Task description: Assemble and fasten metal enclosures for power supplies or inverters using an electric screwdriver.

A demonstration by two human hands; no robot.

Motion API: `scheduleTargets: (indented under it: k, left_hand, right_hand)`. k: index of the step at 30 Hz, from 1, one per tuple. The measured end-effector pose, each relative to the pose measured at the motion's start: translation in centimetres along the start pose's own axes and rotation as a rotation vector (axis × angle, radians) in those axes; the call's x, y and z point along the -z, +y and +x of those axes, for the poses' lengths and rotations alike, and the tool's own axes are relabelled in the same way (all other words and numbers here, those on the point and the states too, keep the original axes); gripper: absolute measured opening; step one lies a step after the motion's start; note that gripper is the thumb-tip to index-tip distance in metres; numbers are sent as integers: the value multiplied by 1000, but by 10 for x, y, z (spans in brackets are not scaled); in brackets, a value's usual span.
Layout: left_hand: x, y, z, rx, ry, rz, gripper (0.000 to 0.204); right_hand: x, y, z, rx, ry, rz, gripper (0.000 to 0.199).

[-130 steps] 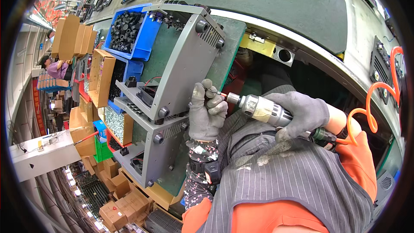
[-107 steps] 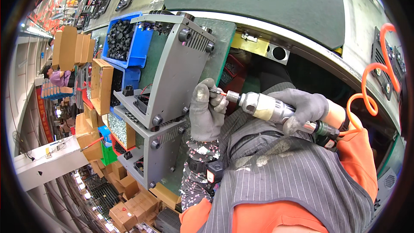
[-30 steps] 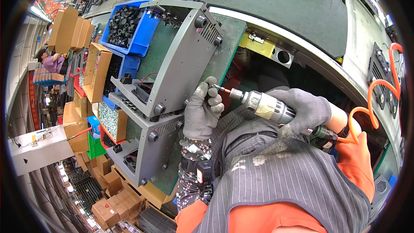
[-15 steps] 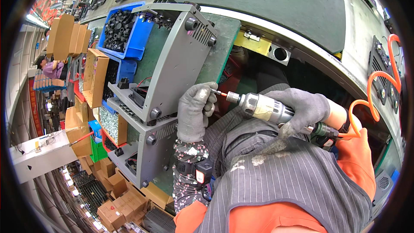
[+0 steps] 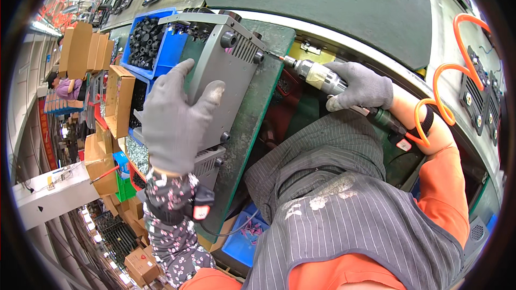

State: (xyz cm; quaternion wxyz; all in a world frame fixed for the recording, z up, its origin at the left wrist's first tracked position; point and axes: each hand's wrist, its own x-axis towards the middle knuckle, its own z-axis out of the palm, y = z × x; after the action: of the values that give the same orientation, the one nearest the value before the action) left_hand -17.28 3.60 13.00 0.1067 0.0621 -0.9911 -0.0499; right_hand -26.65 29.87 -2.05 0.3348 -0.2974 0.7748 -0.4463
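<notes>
1. The person's left hand, in a grey glove, is lying flat with fingers spread on the side panel of a grey metal casing at centre left of the frame — pressing on it, not closing around anything.
2. The casing is sitting tilted on a green pad on the counter, its knobbed corner pointing toward the upper middle of the frame.
3. The right hand, also in a grey glove, is wrapping around the body of a pneumatic screwdriver at upper centre right; its grip is clamped shut on the tool.
4. The screwdriver's bit is pointing left and touching the casing's upper right corner, just beside a black knob.
5. An orange coiled air hose is looping from the tool's rear toward the upper right of the frame, passing by the person's orange sleeve.
6. A blue bin of black parts is standing just behind the casing at upper left, with cardboard boxes stacked to its left.
7. Another blue tray with small pink pieces is showing at lower centre, below the pad's edge.
8. A second person is sitting far off at the left edge — too small to tell more.
</notes>
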Motion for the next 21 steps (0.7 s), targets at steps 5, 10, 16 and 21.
scheduleTargets:
  k: [5, 10, 16, 21]
  left_hand:
    - [-13, -30, 13, 84, -375, -92, 43]
    - [-13, -28, 18, 302, -578, -326, 33]
    - [-15, -34, 20, 201, -595, -277, 25]
    - [-14, -39, 17, 88, -573, -316, 29]
  right_hand:
    - [1, -3, 10, 48, -13, -29, 64]
    - [6, -2, 12, 57, -15, 34, 64]
    - [9, -12, 14, -31, -58, 22, 71]
    - [13, -19, 16, 11, -67, -45, 65]
